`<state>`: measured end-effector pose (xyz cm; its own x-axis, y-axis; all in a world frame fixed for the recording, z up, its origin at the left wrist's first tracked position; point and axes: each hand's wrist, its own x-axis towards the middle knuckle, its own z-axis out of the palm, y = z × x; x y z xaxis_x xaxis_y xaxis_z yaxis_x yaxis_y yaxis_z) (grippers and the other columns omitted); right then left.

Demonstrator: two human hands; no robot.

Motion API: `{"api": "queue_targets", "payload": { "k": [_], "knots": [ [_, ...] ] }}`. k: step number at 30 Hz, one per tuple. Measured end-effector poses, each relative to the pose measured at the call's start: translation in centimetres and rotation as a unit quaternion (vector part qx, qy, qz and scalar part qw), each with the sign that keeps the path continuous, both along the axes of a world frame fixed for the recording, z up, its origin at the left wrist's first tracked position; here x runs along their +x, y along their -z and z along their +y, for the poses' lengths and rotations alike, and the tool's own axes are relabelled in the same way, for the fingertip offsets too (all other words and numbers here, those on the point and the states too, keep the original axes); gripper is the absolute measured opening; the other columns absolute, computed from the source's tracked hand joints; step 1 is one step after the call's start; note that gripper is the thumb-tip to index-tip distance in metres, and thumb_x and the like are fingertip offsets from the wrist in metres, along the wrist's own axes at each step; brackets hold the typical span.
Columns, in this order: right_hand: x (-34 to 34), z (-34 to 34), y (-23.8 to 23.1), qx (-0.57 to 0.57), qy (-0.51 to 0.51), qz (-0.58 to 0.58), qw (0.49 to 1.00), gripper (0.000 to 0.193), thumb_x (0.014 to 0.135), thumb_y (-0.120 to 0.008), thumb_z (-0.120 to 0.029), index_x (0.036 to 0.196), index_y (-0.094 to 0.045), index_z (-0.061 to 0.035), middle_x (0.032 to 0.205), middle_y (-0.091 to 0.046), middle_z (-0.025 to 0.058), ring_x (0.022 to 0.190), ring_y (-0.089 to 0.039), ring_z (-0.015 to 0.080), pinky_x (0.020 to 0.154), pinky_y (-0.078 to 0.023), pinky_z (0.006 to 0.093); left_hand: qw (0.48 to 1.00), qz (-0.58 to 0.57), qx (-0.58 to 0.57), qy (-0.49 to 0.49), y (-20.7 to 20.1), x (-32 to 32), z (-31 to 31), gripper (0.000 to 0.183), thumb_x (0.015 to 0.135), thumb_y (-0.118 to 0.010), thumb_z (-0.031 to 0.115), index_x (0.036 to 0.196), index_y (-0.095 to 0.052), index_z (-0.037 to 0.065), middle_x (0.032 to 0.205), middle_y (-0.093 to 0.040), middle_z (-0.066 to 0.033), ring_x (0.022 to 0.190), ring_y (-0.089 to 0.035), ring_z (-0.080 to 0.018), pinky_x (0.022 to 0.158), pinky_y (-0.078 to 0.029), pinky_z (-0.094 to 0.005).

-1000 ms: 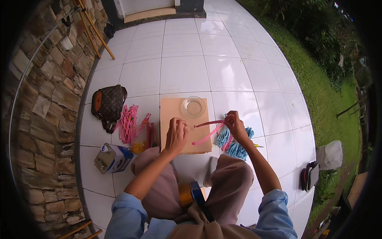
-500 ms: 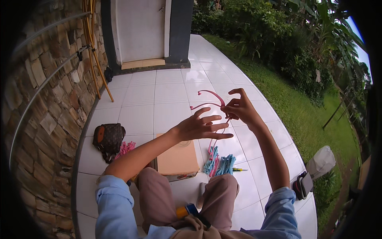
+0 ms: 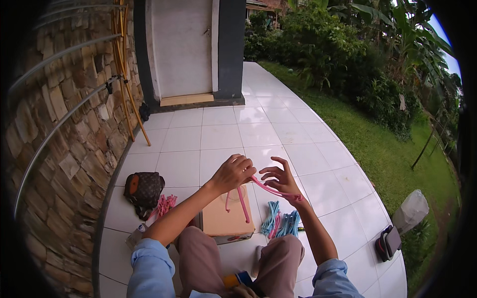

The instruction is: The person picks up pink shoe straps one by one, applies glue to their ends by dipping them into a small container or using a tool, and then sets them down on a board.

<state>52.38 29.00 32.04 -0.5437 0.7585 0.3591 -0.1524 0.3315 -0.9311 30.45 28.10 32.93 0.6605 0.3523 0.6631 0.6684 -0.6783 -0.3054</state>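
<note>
Two-handed, working above the white tiled floor [image 3: 181, 166]: best going slowly, without hard pulling, and using the open room ahead, toward the door [image 3: 181, 49]. Reaching over the cardboard box [image 3: 216, 223], so better lifting well above its edges, and not sweeping sideways into the blue bundles [image 3: 272, 217] just beside. Spreading the right hand [image 3: 279, 180] wide; pinching narrowly with the left hand [image 3: 233, 174]. Holding in this pinch the pink strips [image 3: 243, 203], above the box, leading them slackly across to the right wrist [image 3: 304, 205]; around it or only against it, cannot tell. Better securing the pinch first, then separating the loose ends [image 3: 247, 219] gently.
</note>
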Motion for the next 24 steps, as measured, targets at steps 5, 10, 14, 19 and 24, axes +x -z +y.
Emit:
{"api": "queue_targets", "payload": {
  "k": [5, 10, 14, 19, 24],
  "knots": [
    [-1.3, -3.4, 2.5, -0.037, 0.065, 0.112, 0.991, 0.075, 0.080, -0.065, 0.000, 0.136, -0.017, -0.0099, 0.114, -0.054, 0.0159, 0.082, -0.058, 0.0149, 0.062, -0.051, 0.0254, 0.978, -0.109, -0.145, -0.103, 2.5, 1.1, -2.7, 0.026, 0.072, -0.070, 0.020, 0.085, -0.052, 0.007, 0.082, -0.048, -0.0051, 0.082, -0.050, -0.0218, 0.074, -0.040, -0.0376],
    [-1.2, -3.3, 1.4, -0.088, 0.079, 0.188, 0.975, 0.061, 0.087, -0.057, -0.005, 0.136, -0.020, -0.0093, 0.101, -0.062, 0.0155, 0.071, -0.054, 0.0110, 0.059, -0.043, 0.0228, 0.953, -0.221, -0.185, -0.093, 2.8, 2.4, -5.1, 0.022, 0.079, -0.066, 0.020, 0.085, -0.052, 0.004, 0.077, -0.051, -0.0066, 0.073, -0.052, -0.0213, 0.064, -0.042, -0.0348],
    [-1.5, -4.0, -0.9, -0.049, 0.072, 0.149, 0.985, 0.057, 0.088, -0.055, -0.005, 0.136, -0.023, -0.0088, 0.106, -0.062, 0.0162, 0.082, -0.055, 0.0119, 0.072, -0.043, 0.0251, 0.831, -0.417, -0.369, -0.002, 1.8, 3.2, -6.0, 0.014, 0.085, -0.057, 0.007, 0.095, -0.049, 0.000, 0.079, -0.057, -0.0114, 0.067, -0.058, -0.0250, 0.058, -0.047, -0.0341],
    [-1.4, -5.1, -3.9, 0.009, 0.078, 0.124, 0.989, 0.054, 0.091, -0.053, -0.010, 0.136, -0.025, -0.0061, 0.115, -0.059, 0.0155, 0.097, -0.054, 0.0159, 0.092, -0.039, 0.0324, 0.843, -0.407, -0.350, -0.025, 0.1, 4.9, -7.1, 0.012, 0.089, -0.049, 0.005, 0.100, -0.049, 0.003, 0.079, -0.060, -0.0143, 0.065, -0.062, -0.0307, 0.057, -0.049, -0.0363],
    [-0.8, -6.5, -5.9, -0.011, 0.083, 0.116, 0.990, 0.061, 0.090, -0.052, -0.010, 0.140, -0.018, -0.0026, 0.104, -0.065, 0.0137, 0.089, -0.051, 0.0114, 0.089, -0.039, 0.0315, 0.866, -0.437, -0.242, -0.008, 1.1, 6.2, -7.8, 0.010, 0.092, -0.047, 0.009, 0.093, -0.054, 0.003, 0.077, -0.062, -0.0147, 0.066, -0.062, -0.0315, 0.056, -0.047, -0.0372]
  ]
}}
